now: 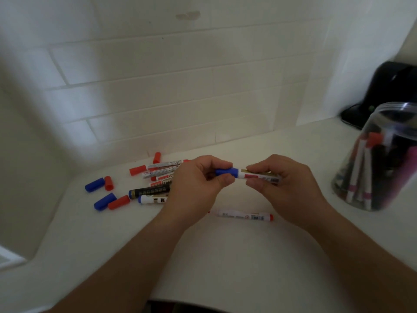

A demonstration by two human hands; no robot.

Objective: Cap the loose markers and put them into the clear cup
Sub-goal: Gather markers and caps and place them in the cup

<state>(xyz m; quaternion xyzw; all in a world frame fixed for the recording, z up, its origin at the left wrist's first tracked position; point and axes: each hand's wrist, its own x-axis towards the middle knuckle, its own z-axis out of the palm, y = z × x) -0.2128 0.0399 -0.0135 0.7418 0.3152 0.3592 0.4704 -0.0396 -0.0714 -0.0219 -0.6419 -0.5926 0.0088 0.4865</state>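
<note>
Now the left hand (198,184) is pinching a blue cap (226,172) onto the marker (257,176) that the right hand (286,188) is gripping, its long axis lying left to right, while the clear cup (381,159) is standing nearer the right hand.

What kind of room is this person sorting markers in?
Probably a kitchen or utility nook at home: a white counter runs into a corner, white tiles line the wall behind it, and a black appliance sits at the back right.
</note>
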